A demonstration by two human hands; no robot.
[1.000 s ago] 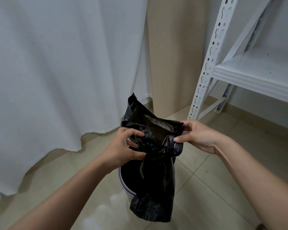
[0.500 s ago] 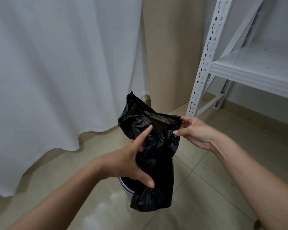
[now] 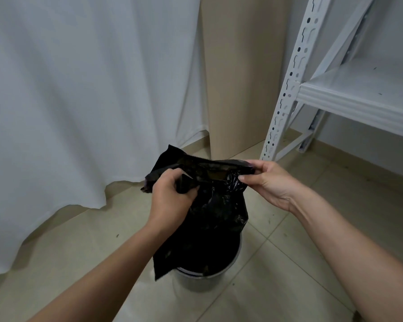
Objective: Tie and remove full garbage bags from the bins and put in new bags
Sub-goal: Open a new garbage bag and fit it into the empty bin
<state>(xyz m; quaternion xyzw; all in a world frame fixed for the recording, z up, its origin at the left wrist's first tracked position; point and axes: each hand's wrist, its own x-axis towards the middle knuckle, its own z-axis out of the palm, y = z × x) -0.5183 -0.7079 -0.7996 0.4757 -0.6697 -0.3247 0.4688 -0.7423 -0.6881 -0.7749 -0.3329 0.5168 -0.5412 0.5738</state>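
A black garbage bag [image 3: 209, 219] hangs between my hands above a small round bin [image 3: 196, 281] that stands on the tiled floor. My left hand [image 3: 170, 201] grips the near left part of the bag's top edge, fingers curled round the plastic. My right hand [image 3: 265, 182] pinches the right end of the top edge between thumb and fingers. The bag's mouth is stretched into a narrow slit between the two hands. Its lower end droops over the bin's rim and hides most of the bin's opening.
A white curtain [image 3: 79, 101] hangs at the left and reaches the floor. A beige panel [image 3: 240, 77] stands behind the bin. A white metal shelf rack [image 3: 286, 89] with a bare shelf [image 3: 363, 94] stands at the right. Beige floor tiles [image 3: 289, 263] surround the bin.
My left hand, spread open half a second ago, has closed on the bag's top edge. The bag's mouth is pulled wider, and the view has tilted down toward the bin.
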